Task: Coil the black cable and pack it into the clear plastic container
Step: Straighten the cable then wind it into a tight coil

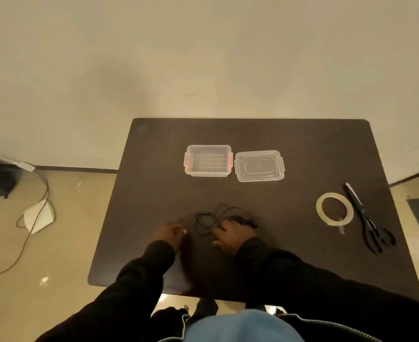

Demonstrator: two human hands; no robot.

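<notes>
Black cable [218, 215] lying in a loose tangle on the dark counter [154, 193], on the near side of the clear plastic container [208, 160] and well apart from it. Container open and empty, its lid [259, 165] flat just beside it on the right. Further right of the container, toward the counter's edge, a tape roll [334, 209] and black scissors [366, 218], neither needed yet.

Right hand [233, 234] resting on the near right part of the tangle, fingers laid over the strands; whether actually pinching the cable, impossible to tell against the dark surface. Left hand [170, 233] just left of the tangle, fingers curled in, a small pale tip showing at them, possibly a cable end, too small to confirm.

Probably the start of coiling. To do it well: find one free end first, pin it with one hand, draw the rest through the other to undo crossings. Wind even loops no wider than the container's floor. Keep the finished coil pinched so that no loop springs out, then lift it across and lower it flat inside the container.
</notes>
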